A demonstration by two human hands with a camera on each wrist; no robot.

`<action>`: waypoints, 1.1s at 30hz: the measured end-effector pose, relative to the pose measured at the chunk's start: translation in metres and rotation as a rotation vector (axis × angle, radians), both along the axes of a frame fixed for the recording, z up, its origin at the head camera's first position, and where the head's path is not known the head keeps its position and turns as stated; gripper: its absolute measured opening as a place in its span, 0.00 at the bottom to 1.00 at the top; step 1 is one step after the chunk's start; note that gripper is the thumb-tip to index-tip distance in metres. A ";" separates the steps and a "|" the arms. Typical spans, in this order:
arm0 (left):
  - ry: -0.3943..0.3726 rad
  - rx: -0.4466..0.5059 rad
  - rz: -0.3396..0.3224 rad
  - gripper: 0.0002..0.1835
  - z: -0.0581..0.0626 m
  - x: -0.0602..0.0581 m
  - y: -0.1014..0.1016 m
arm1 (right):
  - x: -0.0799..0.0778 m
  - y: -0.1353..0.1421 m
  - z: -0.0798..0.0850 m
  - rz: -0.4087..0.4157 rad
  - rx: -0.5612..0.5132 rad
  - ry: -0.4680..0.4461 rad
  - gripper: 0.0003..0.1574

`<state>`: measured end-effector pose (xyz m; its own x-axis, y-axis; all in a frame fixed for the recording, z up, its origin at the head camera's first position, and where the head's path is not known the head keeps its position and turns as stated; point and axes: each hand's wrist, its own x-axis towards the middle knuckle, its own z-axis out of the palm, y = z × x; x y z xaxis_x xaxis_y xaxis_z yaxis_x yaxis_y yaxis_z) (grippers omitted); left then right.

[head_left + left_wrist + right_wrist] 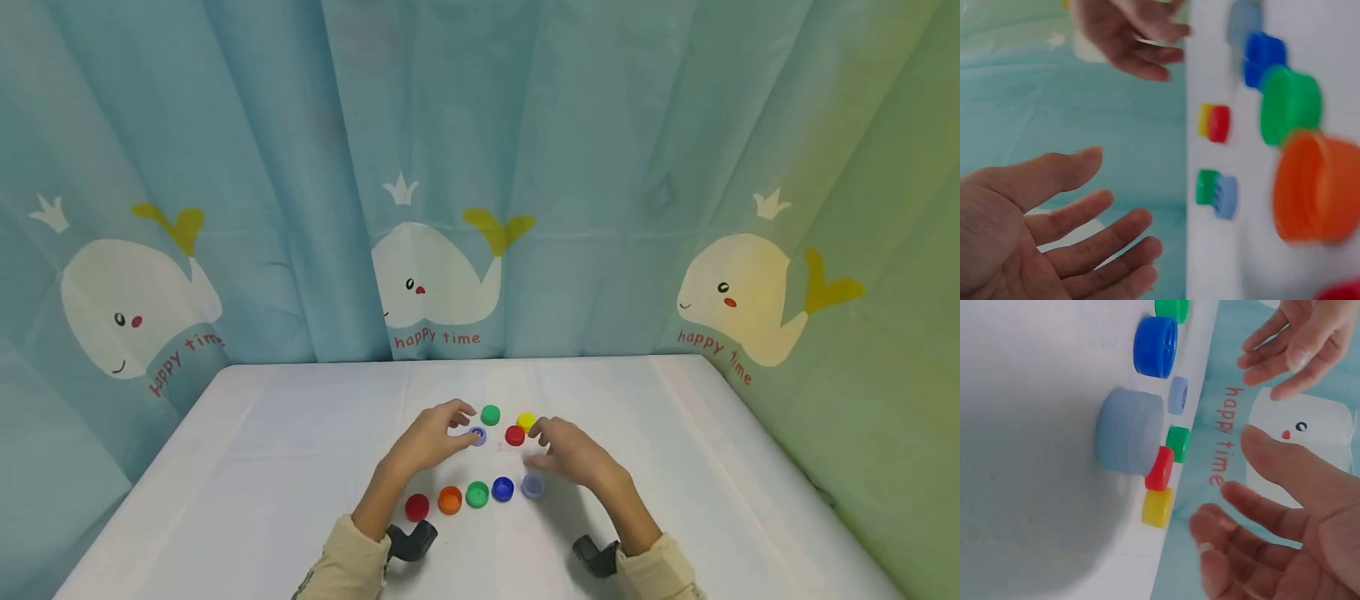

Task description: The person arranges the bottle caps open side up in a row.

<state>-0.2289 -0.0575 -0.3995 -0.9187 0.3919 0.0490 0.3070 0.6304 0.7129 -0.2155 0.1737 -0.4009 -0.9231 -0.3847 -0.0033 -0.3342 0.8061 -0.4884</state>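
Observation:
My left hand (431,435) hovers over the table with its fingers spread and nothing between them. Its fingertips overlap a pale blue bottle cap (477,436) in the head view; a green cap (491,415) lies just behind that one. Opposite it, my right hand (572,450) is also held up, fingers loosely bent around air. Closest to it are a red cap (515,435) and a yellow cap (527,422). In the right wrist view, a translucent pale blue cap (1130,431) sits large in front. Both palms face each other in the left wrist view.
Nearer the body, a row of caps runs left to right: red (417,507), orange (450,500), green (477,494), blue (502,489) and pale blue (533,486). They stand on a white table (300,467). Behind it hangs a blue curtain (600,167) with whale prints.

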 end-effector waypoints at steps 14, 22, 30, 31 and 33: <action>-0.091 -0.239 0.023 0.16 -0.007 -0.017 0.002 | -0.028 -0.027 0.002 0.127 0.056 0.095 0.13; -0.088 -0.347 0.021 0.17 0.000 -0.029 0.005 | -0.045 -0.051 0.001 0.133 0.150 0.043 0.15; -0.098 -0.398 -0.005 0.15 -0.002 -0.039 0.008 | -0.052 -0.061 -0.008 0.158 0.203 0.091 0.14; -0.089 -0.406 -0.016 0.15 -0.003 -0.040 0.009 | -0.053 -0.062 -0.009 0.153 0.213 0.091 0.13; -0.098 -0.407 -0.033 0.15 -0.004 -0.042 0.010 | -0.054 -0.064 -0.010 0.140 0.237 0.085 0.13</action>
